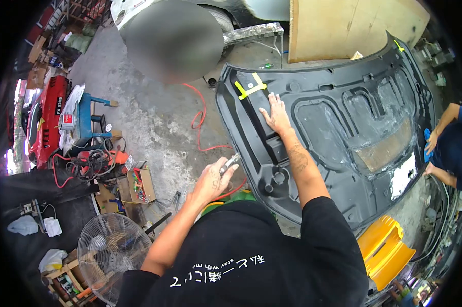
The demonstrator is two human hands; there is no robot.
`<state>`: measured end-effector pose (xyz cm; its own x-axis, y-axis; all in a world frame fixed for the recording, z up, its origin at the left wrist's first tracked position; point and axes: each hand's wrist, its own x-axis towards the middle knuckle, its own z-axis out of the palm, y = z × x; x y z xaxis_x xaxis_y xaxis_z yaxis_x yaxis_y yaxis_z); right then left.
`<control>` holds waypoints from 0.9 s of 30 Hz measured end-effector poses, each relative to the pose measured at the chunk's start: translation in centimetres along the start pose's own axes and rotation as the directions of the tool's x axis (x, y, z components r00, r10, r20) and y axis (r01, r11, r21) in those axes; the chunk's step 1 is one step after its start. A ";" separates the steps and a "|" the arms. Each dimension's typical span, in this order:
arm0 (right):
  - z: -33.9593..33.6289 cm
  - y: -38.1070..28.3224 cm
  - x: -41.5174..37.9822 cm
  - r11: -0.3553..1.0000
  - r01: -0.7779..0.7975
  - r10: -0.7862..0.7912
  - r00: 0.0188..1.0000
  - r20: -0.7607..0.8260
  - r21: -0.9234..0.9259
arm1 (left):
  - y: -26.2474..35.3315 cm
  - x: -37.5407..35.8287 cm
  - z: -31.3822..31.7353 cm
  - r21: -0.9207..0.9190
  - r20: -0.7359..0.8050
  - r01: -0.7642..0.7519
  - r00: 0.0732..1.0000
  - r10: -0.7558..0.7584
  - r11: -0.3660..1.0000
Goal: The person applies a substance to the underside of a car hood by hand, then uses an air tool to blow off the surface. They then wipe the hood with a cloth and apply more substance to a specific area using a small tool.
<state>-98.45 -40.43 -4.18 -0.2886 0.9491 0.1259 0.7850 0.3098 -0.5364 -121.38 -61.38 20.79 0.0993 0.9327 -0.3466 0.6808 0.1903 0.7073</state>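
1. My left hand (214, 180) is closed around a small silver tool (230, 163), fingers curled over its body, the tip poking out past the knuckles toward the panel's near edge.
2. My right hand (277, 116) grips nothing; I have it palm down, fingers extended, thumb held away from them, laid on the black hood panel (317, 123).
3. That panel sits ahead and to my right, its ribbed, recessed face up. Just beyond my right fingertips, yellow-green tape (251, 91) is stuck across its corner; a white patch (403, 176) marks the far right side.
4. A red hose (203, 123) winds over the concrete floor (159, 120) and passes close to my left hand; from here I can't tell whether it joins the tool.
5. At the panel's right edge, another person's hand (433, 142) has a blue cloth (428, 147), with their other hand just beside the rim.
6. Farther out, I have a yellow part (387, 250) low on the right, a wire-caged fan (110, 256) low on the left, a blue stand (86, 120) to the left, and a wooden board (348, 30) behind the panel.
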 end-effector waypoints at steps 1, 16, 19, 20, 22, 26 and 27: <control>-0.1 0.4 0.6 1.000 0.011 -0.011 1.000 0.026 0.001 | -0.2 -0.3 0.2 -0.014 0.000 0.019 1.000 -0.019 1.000; -1.8 1.3 -6.3 0.998 0.027 -0.030 0.998 0.052 0.061 | -3.0 -5.5 -1.3 -0.012 -0.005 0.118 0.993 -0.118 0.993; -1.0 1.9 -2.2 0.999 0.044 -0.046 0.997 0.055 0.030 | -2.4 -5.3 -0.7 -0.046 0.014 0.202 0.979 -0.201 0.978; -0.6 1.9 -0.4 0.998 0.057 -0.056 0.997 0.052 -0.017 | -2.2 -5.2 -0.5 -0.036 0.010 0.179 0.984 -0.179 0.983; -0.1 1.9 2.3 0.997 0.024 -0.018 0.996 0.091 -0.067 | -2.1 -5.1 -0.6 -0.017 0.004 0.158 0.987 -0.158 0.987; 0.7 -0.2 3.6 0.994 0.004 -0.006 1.000 -0.017 -0.110 | -2.4 -4.8 -0.7 -0.071 -0.076 0.179 0.980 -0.184 0.981; 1.0 -1.2 3.7 0.993 0.029 -0.040 0.995 -0.090 -0.119 | -2.8 -4.6 -0.8 -0.063 -0.058 0.226 0.972 -0.230 0.972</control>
<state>-100.99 -37.38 -3.97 -0.2686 0.9373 0.2220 0.8360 0.3414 -0.4297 -124.32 -65.97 20.97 -0.1018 0.8802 -0.4636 0.6386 0.4151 0.6480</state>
